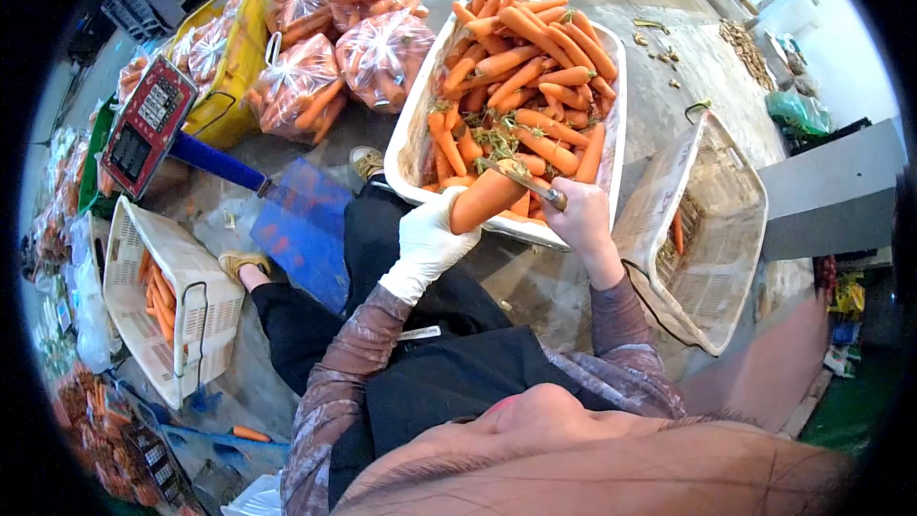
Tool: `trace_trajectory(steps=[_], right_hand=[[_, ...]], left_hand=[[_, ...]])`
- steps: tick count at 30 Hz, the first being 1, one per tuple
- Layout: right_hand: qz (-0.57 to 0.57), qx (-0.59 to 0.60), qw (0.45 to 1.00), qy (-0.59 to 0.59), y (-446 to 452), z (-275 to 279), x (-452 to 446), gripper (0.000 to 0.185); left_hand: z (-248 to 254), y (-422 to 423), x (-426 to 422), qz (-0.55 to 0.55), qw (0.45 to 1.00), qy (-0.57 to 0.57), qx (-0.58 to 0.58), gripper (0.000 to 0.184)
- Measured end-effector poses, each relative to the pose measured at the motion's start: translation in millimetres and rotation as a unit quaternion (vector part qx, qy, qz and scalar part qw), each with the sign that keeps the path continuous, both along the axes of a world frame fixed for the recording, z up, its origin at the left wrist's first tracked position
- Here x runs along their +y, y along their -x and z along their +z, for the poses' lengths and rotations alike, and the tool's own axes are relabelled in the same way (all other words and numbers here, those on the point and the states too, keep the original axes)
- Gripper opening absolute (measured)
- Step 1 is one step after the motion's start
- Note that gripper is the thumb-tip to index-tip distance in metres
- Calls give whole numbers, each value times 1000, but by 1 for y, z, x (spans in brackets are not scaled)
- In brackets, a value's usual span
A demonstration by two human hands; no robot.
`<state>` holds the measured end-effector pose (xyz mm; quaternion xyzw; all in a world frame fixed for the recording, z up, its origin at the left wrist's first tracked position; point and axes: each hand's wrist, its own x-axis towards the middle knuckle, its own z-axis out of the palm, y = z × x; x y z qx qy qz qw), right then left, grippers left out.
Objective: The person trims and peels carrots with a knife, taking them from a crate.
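Observation:
My left hand, in a white glove, is closed around a thick carrot whose top end points up and right. My bare right hand grips the handle of a knife, its blade lying at the carrot's top end. Both hands are over the near edge of a white crate heaped with loose carrots. Green leafy trimmings lie among those carrots. The right fingers partly hide the knife's handle.
Tied clear bags of carrots stand behind on the left, beside a yellow crate. A blue scale with a red display is at left. Tilted white crates stand left and right, each with carrots inside.

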<state>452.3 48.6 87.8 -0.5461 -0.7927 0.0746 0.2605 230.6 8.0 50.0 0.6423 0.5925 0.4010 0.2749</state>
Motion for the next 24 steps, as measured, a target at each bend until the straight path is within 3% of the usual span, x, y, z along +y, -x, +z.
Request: trace_trajectory(steps=[4, 5, 7, 9, 10, 12, 14, 15, 16, 18, 19, 20, 22, 23, 24], right_hand=[[-68, -53, 994, 62, -10, -19, 9, 20], [-133, -182, 953, 204, -26, -44, 26, 25], [-92, -88, 968, 215, -63, -106, 33, 28], [-87, 111, 961, 238, -66, -119, 29, 32], [-111, 131, 943, 286, -53, -92, 19, 30], [-97, 258, 917, 288, -36, -92, 7, 29], [-85, 371, 849, 367, -6, -81, -8, 26], [-71, 397, 818, 411, 6, -78, -17, 24], [-57, 420, 784, 453, 16, -74, -25, 22], [42, 425, 805, 412, 28, -85, -34, 22], [34, 396, 812, 427, 29, -82, -33, 20], [27, 371, 850, 374, 25, -103, -27, 17], [-70, 296, 871, 386, 10, -98, -11, 16], [-70, 299, 890, 337, -6, -109, -2, 18], [-116, 227, 912, 321, -27, -126, 12, 18]], left_hand=[[8, 2, -2, -15, 1000, -11, 4, 40], [6, 0, -5, -65, 992, 3, -111, 40], [19, -4, -10, -134, 941, 51, -308, 44], [25, 4, 1, -186, 833, 212, -476, 43], [19, 10, 5, -210, 757, 292, -545, 43], [10, 1, 11, -127, 592, 324, -727, 43], [2, -3, 19, -91, 485, 317, -810, 43], [-2, -2, 19, -49, 526, 314, -789, 43], [-5, -1, 18, -46, 527, 316, -788, 43], [-8, 2, 17, 39, 553, 324, -767, 44], [-7, 6, 15, 47, 549, 323, -770, 42], [-8, 16, 15, -12, 485, 324, -812, 42], [-19, 54, 9, -36, 511, 284, -811, 41], [-15, 78, 0, 21, 583, 263, -768, 40], [-7, 106, -12, 76, 651, 241, -716, 40]])
